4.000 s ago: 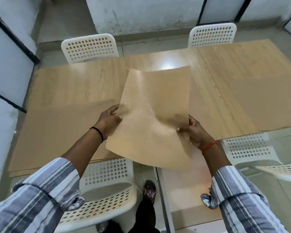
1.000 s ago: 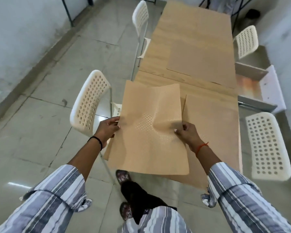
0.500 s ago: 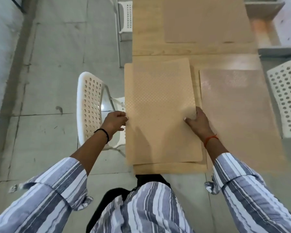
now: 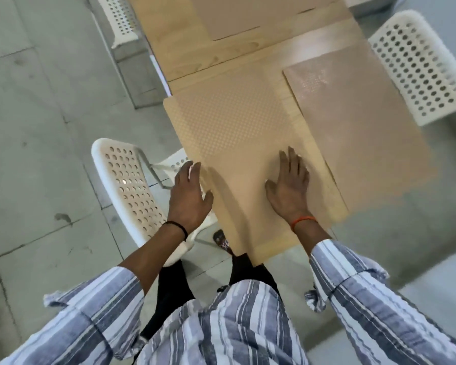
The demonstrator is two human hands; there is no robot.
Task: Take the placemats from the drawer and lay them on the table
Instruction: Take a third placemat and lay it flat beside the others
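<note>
A tan dotted placemat (image 4: 234, 133) lies flat on the near end of the wooden table (image 4: 195, 51), its left edge overhanging the table a little. My right hand (image 4: 290, 185) rests flat on its near right part, fingers spread. At the mat's left edge hovers my left hand (image 4: 190, 196), fingers apart and holding nothing. A second, browner placemat (image 4: 353, 122) lies to the right on the table, and a third placemat (image 4: 248, 14) lies farther up.
A white perforated chair (image 4: 127, 191) stands at the table's left, just beside my left hand. Another white chair (image 4: 419, 64) is at the right, and a third chair (image 4: 119, 17) at the far left. Grey tiled floor surrounds the table.
The placemat, held up in both hands earlier, now lies flat on the table. My left hand has let go of its edge and my right hand has flattened onto it.
</note>
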